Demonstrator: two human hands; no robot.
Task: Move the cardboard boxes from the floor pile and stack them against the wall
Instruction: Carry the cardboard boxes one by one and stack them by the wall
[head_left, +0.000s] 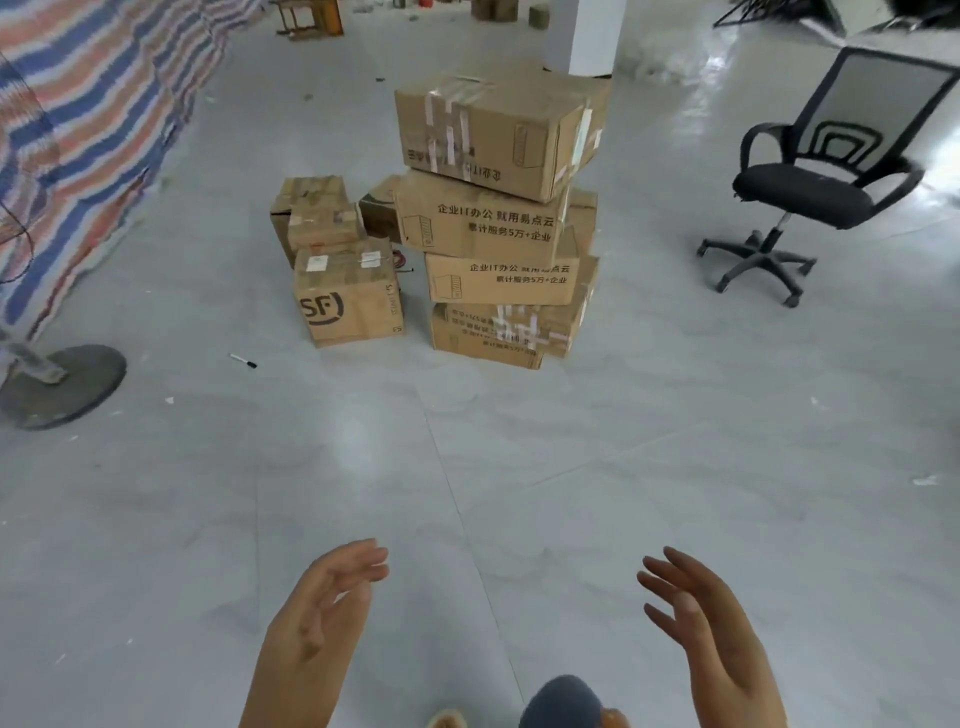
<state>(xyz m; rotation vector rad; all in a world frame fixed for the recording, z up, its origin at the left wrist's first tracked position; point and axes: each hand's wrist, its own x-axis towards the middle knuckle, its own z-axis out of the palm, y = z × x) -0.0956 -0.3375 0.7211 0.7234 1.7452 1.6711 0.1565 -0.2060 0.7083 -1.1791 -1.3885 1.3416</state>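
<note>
A pile of cardboard boxes stands on the grey floor ahead. Its tall stack has a taped top box (493, 130) sitting askew on two printed boxes (483, 223) and a bottom box (493, 332). To the left sit an SF-marked box (348, 301) and a smaller box (317, 218) behind it. My left hand (322, 613) and my right hand (701, 618) are raised low in view, palms facing each other, fingers straight and empty, well short of the pile.
A black office chair (810, 182) stands at the right. A striped tarp (88, 114) hangs at the left, with a round stand base (62, 384) below it. A marker pen (243, 360) lies on the floor. A white pillar (587, 36) rises behind the boxes.
</note>
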